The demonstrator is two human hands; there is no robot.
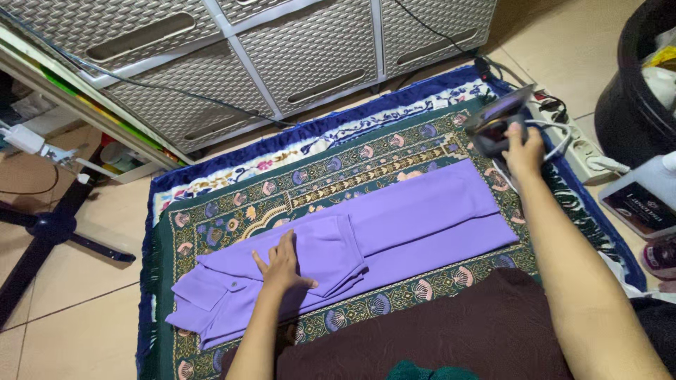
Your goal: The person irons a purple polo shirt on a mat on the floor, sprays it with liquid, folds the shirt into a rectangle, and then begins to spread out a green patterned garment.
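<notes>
- Left hand (284, 267) flat and released, fingers spread, pressing down on the folded purple shirt (352, 243) near its collar end; nothing grasped.
- Right hand (524, 151) clenched around the handle of a dark iron (496, 119), lifted clear of the cloth, past the far end of the shirt.
- Shirt spread lengthwise on a patterned prayer rug (232, 211) on the floor, collar to the outer side of the left grip, hem reaching toward the right grip.
- Sleeve folded across the body just beyond the left fingertips.
- Fabric judged light, soft and limp: likely to slide and wrinkle under a push, so best held by flat palm pressure, or pinched at shoulder seams or hem.
- Iron judged heavy, rigid and probably hot underneath: only the handle safe to take.
- White cord (556, 137) hanging beside the right grip, running to a power strip (581, 144) just beyond it.
- Dark brown cloth (458, 331) lying nearer the body than both grips.
- Woven plastic drawers (282, 49) well beyond the left grip.
</notes>
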